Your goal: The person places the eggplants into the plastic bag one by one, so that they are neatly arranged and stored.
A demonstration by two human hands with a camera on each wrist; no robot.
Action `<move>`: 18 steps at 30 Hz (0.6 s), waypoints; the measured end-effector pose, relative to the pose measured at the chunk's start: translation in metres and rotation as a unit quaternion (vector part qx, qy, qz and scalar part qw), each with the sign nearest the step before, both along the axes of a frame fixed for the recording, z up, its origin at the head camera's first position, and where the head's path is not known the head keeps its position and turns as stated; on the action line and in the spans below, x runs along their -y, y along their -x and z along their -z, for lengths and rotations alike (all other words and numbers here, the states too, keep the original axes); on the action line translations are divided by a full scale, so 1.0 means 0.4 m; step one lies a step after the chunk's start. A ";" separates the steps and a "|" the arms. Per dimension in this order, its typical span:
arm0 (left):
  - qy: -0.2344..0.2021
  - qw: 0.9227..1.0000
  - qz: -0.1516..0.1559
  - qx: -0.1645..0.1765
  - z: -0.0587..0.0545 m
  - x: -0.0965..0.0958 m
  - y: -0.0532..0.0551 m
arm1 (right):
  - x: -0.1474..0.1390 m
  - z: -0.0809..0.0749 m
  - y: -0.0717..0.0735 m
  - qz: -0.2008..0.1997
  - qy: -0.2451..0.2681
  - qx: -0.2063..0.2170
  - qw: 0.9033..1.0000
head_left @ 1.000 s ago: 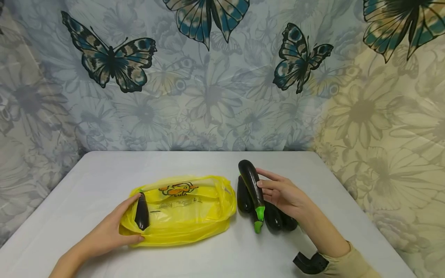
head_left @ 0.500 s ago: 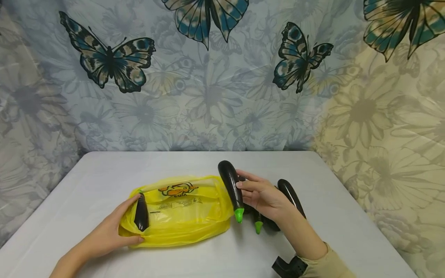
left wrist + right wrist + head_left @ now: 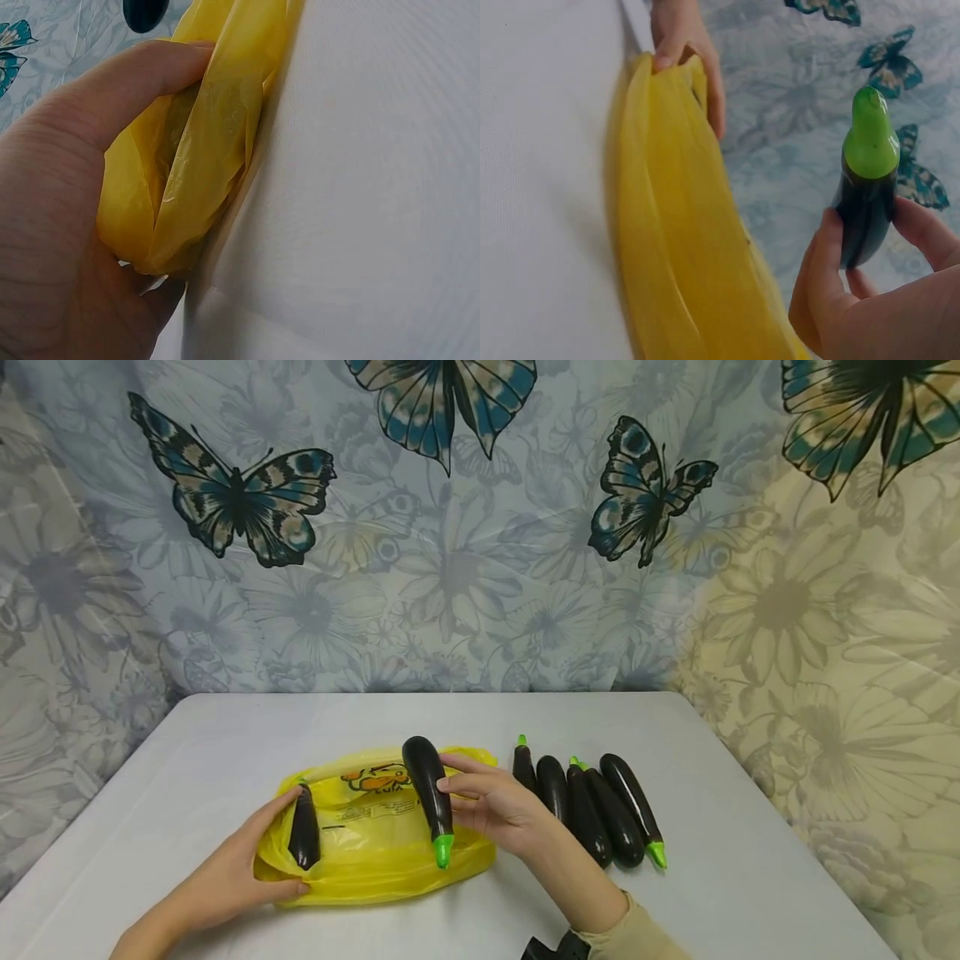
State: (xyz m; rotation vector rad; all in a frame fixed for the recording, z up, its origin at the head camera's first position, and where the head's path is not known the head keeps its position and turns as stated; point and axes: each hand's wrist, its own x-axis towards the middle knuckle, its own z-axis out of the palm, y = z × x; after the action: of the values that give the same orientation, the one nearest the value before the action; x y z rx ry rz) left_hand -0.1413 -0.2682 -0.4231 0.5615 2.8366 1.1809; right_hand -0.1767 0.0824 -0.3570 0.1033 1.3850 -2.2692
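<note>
A yellow plastic bag (image 3: 375, 860) with a printed orange figure lies lengthwise on the table. At its left end my left hand (image 3: 217, 864) grips the bag, thumb on the near side, fingers on the far side; the left wrist view shows the film (image 3: 202, 150) bunched in that grip. A dark eggplant (image 3: 304, 831) shows at this end of the bag. My right hand (image 3: 498, 806) holds another eggplant (image 3: 426, 785) over the bag, its green stem end (image 3: 871, 139) towards me. Fingers and thumb pinch its sides in the right wrist view.
Several more eggplants (image 3: 588, 818) lie side by side to the right of the bag, partly behind my right wrist. The white table (image 3: 750, 877) ends at a patterned butterfly cloth (image 3: 457, 610). A black strap piece (image 3: 555, 947) is at my right sleeve.
My right hand has carried its eggplant leftwards from the row to over the bag. More of the row now shows. The left hand keeps its hold on the bag.
</note>
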 end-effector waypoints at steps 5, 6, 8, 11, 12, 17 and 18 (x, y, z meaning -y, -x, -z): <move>-0.001 1.000 -0.007 0.002 0.000 0.005 -0.006 | 0.049 0.021 0.008 -0.002 -0.016 0.005 1.000; -0.001 1.000 -0.008 0.001 0.000 0.006 -0.006 | 0.059 0.025 0.009 -0.001 -0.020 0.006 1.000; -0.002 1.000 -0.007 0.002 0.002 0.006 -0.005 | 0.077 0.034 0.012 -0.001 -0.023 0.010 1.000; -0.002 1.000 -0.005 0.003 0.005 0.003 -0.003 | 0.103 0.045 0.015 -0.002 -0.028 0.016 0.999; -0.002 1.000 -0.003 0.002 0.005 0.002 -0.002 | 0.111 0.048 0.016 -0.004 -0.030 0.016 0.999; 0.000 1.000 0.003 -0.009 0.000 0.001 0.000 | 0.155 0.049 0.024 -0.011 -0.054 0.016 0.998; 0.000 1.000 0.003 -0.011 -0.001 0.001 0.001 | 0.165 0.049 0.026 -0.013 -0.058 0.015 0.998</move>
State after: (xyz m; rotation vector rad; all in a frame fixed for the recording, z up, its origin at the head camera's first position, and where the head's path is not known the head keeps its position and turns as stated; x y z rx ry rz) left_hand -0.1415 -0.2687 -0.4229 0.5845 2.8514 1.1800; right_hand -0.1872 0.0165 -0.3766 0.1550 1.4931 -2.1581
